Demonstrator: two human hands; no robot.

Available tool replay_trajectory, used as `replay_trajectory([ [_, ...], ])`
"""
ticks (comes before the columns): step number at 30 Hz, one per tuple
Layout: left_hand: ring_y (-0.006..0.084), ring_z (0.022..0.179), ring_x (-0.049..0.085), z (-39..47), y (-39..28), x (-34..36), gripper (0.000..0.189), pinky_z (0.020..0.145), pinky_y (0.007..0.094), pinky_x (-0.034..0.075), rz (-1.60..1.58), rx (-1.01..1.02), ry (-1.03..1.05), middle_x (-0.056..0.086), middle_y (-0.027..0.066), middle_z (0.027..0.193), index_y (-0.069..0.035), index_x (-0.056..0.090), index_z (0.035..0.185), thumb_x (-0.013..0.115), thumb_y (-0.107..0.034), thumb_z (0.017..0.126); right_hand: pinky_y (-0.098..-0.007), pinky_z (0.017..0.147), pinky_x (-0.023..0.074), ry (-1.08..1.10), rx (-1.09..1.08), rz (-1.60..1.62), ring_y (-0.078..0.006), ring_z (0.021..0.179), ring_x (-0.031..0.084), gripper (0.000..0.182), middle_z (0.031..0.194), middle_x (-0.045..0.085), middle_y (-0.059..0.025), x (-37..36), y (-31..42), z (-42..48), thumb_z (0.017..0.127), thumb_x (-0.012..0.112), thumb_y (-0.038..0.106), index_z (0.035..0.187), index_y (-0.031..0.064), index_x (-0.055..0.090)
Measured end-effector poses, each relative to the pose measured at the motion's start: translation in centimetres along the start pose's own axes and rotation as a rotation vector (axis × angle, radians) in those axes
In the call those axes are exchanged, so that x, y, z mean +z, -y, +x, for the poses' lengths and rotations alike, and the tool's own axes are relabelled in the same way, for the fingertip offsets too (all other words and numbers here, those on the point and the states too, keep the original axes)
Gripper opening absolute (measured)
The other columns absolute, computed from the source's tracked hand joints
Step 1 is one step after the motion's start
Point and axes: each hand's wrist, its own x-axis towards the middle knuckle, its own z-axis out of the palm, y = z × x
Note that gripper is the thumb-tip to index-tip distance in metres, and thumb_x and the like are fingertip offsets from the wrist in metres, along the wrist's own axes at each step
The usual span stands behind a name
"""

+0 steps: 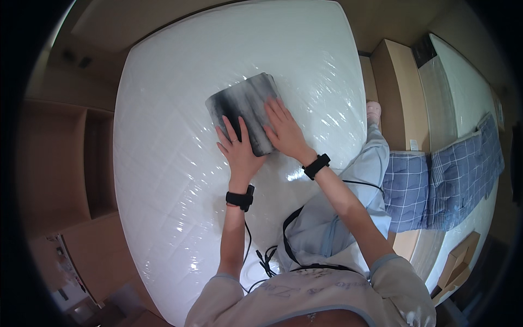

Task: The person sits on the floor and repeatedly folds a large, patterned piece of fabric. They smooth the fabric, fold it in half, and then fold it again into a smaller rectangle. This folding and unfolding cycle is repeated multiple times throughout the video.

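Observation:
A folded grey-and-black cloth (245,106) lies at a tilt on a white mattress wrapped in clear plastic (163,122). On its lower left part rests my left hand (239,151), fingers spread, with a ring on one finger. My right hand (284,128) lies flat along the cloth's right edge, its fingers pointing up and to the left. Neither hand grips the cloth. Each wrist wears a black band, and the underside of the cloth is hidden.
Black cables (266,259) lie near my lap. To the right are a wooden bed frame (402,94), a blue checked quilted pad (457,184) and an open cardboard box (457,261) on a second mattress. Wooden shelving (57,163) stands at the left.

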Motion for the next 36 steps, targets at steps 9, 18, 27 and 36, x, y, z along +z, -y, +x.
replay_trajectory([
  [9, 0.0497, 0.124, 0.015, 0.3, 1.0, 2.8, 0.092, 0.094, 0.0549, 0.027, 0.028, -0.072, -0.132, 0.006, 0.0242, 0.141, -0.011, 0.019, 0.138, 0.067, -0.018, 0.059, -0.0561, 0.101, 0.0144, 0.156, 0.139, 0.034, -0.0335, 0.131, 0.016, 0.101, 0.142, 0.017, -0.0162, -2.1, 0.5, -1.1, 0.061, 0.071, 0.046, 0.136, 0.0019, 0.019],
  [18, 0.0241, 0.082, 0.063, -2.4, 11.1, 1.1, 0.047, 0.068, 0.0248, 0.048, -1.060, -0.686, -0.304, 0.062, 0.0199, 0.093, 0.002, 0.055, 0.106, 0.053, -0.038, 0.081, -0.0368, 0.094, 0.0376, 0.047, -0.032, -0.456, -0.0286, 0.121, 0.036, 0.071, 0.135, 0.033, -0.0100, -0.1, 0.1, -1.3, 0.056, 0.072, 0.009, 0.122, 0.0094, 0.045],
  [27, 0.0222, 0.089, 0.061, -10.1, 17.8, -0.8, 0.042, 0.079, 0.0287, 0.050, -1.439, -0.736, 0.112, 0.060, 0.0169, 0.100, 0.007, 0.050, 0.106, 0.043, -0.032, 0.091, -0.0250, 0.048, 0.0484, -0.046, 1.036, 0.669, -0.0150, 0.059, 0.062, 0.030, 0.064, 0.063, -0.0100, -8.1, -7.8, -6.6, 0.077, 0.064, 0.025, 0.090, -0.0015, 0.058],
  [36, 0.0260, 0.113, 0.046, -8.9, 16.0, 1.0, 0.035, 0.094, 0.0347, 0.040, -1.964, -0.690, -0.120, 0.049, 0.0184, 0.119, 0.004, 0.045, 0.113, 0.048, -0.022, 0.089, -0.0196, 0.058, 0.0494, -0.157, 0.908, 0.832, -0.0152, 0.068, 0.064, 0.032, 0.084, 0.064, -0.0111, -12.0, -9.3, -7.9, 0.081, 0.061, 0.031, 0.094, 0.0018, 0.058],
])
